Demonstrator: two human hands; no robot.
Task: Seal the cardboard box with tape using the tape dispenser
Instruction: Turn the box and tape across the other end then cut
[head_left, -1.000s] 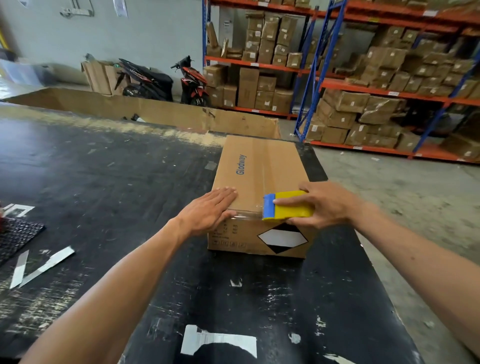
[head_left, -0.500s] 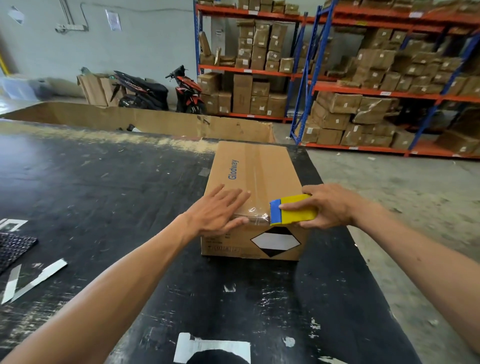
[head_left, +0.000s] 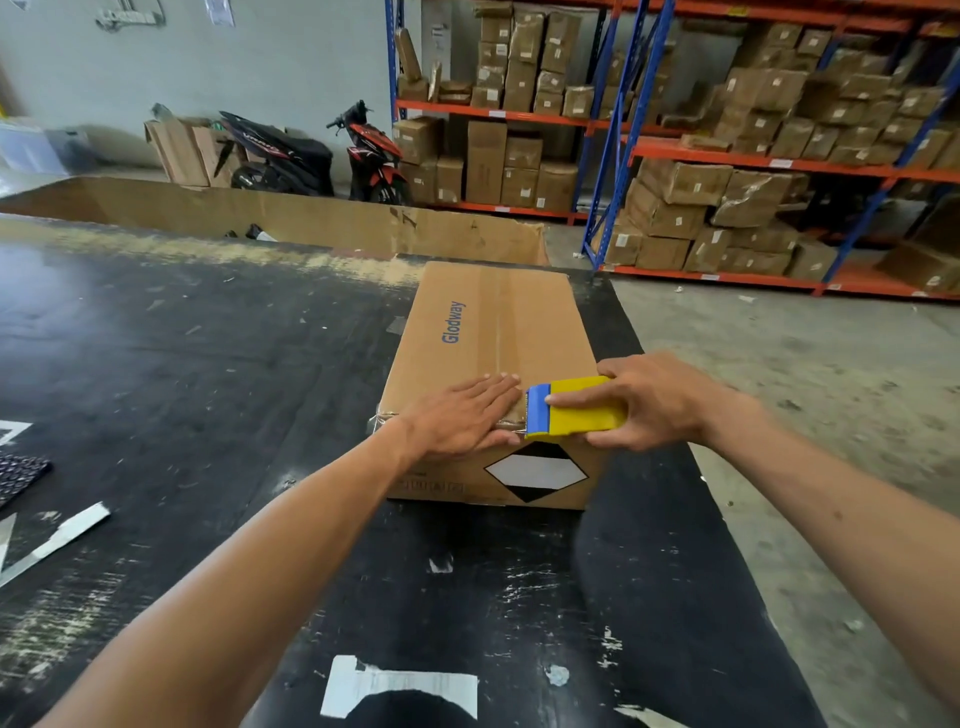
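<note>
A long cardboard box (head_left: 493, 332) printed "Glodway" lies on the black table (head_left: 208, 364), its near end facing me. Clear tape runs along the top seam and across the near top edge. My left hand (head_left: 462, 415) lies flat, fingers together, on the near top edge, pressing the tape down. My right hand (head_left: 654, 400) grips a yellow tape dispenser with a blue front (head_left: 571, 413), held at the same edge just right of my left fingertips.
Scraps of white tape (head_left: 57, 535) stick to the table at left and near me. A large open cardboard bin (head_left: 311, 218) stands behind the table. Two motorbikes (head_left: 291, 156) and shelving racks full of boxes (head_left: 727, 156) line the back. The concrete floor (head_left: 805, 364) lies right.
My left hand has slid right along the near top edge toward the dispenser, smoothing the tape. The dispenser has stayed at the edge in my right hand.
</note>
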